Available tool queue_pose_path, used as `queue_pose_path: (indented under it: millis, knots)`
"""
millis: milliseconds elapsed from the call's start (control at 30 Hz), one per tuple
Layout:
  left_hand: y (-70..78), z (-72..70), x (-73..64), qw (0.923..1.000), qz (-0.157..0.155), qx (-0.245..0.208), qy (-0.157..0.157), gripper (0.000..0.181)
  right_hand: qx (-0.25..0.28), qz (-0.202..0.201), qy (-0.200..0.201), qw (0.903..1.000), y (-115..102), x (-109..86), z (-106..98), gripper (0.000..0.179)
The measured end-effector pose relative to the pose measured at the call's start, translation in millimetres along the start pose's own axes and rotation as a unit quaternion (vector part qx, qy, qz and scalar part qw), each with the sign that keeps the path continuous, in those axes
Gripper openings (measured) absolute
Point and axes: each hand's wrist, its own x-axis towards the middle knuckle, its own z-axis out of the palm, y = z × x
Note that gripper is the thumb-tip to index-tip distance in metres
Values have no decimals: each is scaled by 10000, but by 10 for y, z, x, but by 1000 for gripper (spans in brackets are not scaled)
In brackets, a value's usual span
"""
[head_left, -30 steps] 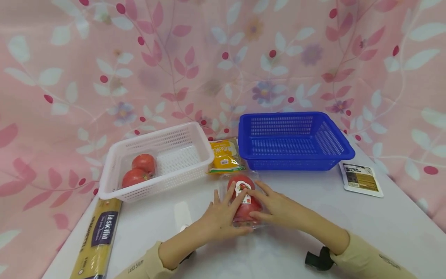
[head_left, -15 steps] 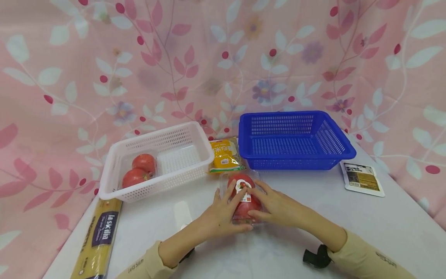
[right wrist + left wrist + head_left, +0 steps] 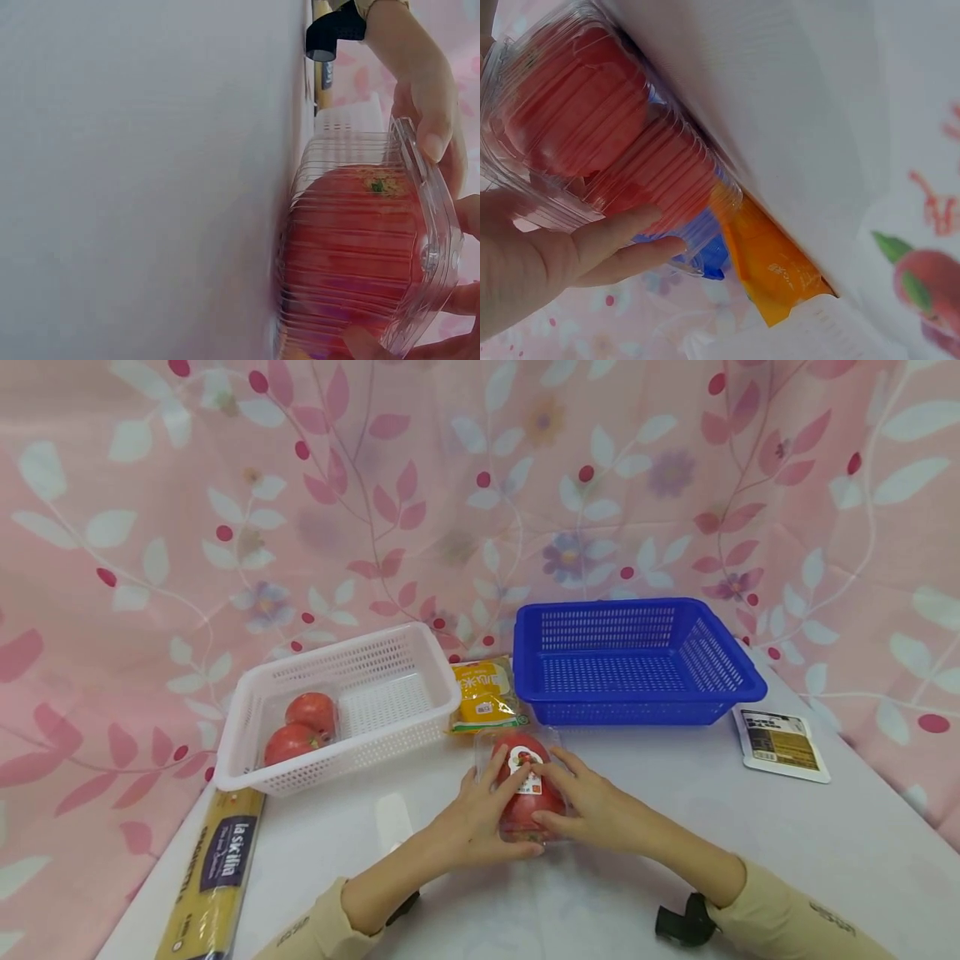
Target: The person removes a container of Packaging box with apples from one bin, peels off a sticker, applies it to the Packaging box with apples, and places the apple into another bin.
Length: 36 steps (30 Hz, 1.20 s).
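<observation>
In the head view, a clear plastic box of tomatoes (image 3: pixel 521 815) with a white label lies at the table's middle. My left hand (image 3: pixel 468 827) grips its left side, fingers spread over the lid and thumb at the near edge. From the right, my right hand (image 3: pixel 603 806) holds it, some fingers on the lid. The left wrist view has two fingers (image 3: pixel 634 232) lying along the box's ribbed side (image 3: pixel 656 169). In the right wrist view, the left thumb (image 3: pixel 433 142) touches the lid's rim, and part of the right hand (image 3: pixel 450 349) is cut off.
A white basket (image 3: pixel 390 731) at the left contains another tomato pack (image 3: pixel 300 727). A blue basket (image 3: pixel 622 714) stands at the back right. Around them are a yellow food bag (image 3: pixel 483 697), a spaghetti pack (image 3: pixel 213 877), a flat white pouch (image 3: pixel 782 743) and a white strip (image 3: pixel 393 820).
Both hands stay on the tomato box with almost no movement. The head view shifts very slightly.
</observation>
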Motion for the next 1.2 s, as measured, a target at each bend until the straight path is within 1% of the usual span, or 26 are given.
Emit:
queue_pose_path:
  millis: [133, 167, 367, 467, 533, 600, 667, 767, 933, 1067, 1200]
  knots:
    - [1, -7, -19, 9997, -68, -195, 113, 96, 104, 141, 64, 9998, -3, -20, -10, 58]
    - [4, -14, -22, 9996, -44, -211, 161, 95, 114, 179, 83, 9997, -5, -27, -18, 58]
    - [50, -84, -37, 9985, 271, -80, 461, 84, 64, 366, 86, 9993, -46, -96, -112, 56]
    - [90, -134, -37, 9983, 294, -57, 495, 82, 66, 413, 93, 9991, -73, -129, -175, 57]
    - [121, -166, -28, 9980, 308, -81, 552, 81, 65, 359, 169, 9992, -86, -147, -219, 57]
    - [144, -196, -15, 9962, 441, -90, 744, 80, 84, 344, 242, 9991, -92, -162, -260, 58]
    - [161, -222, 4, 9931, 604, -102, 1004, 77, 138, 292, 317, 9990, -92, -179, -305, 58]
    - [190, -250, 34, 9853, 895, -103, 1455, 73, 261, 317, 340, 9986, -88, -211, -379, 60]
    - [275, -318, 101, 9735, 1252, -56, 1912, 70, 313, 283, 441, 9981, -105, -246, -550, 59]
    - [332, -429, 220, 9661, 1376, -94, 2184, 69, 131, 102, 794, 9967, -131, -188, -700, 54]
    - [383, -565, 397, 9578, 1470, -106, 2466, 68, 5, -113, 1258, 9920, -132, -78, -858, 49]
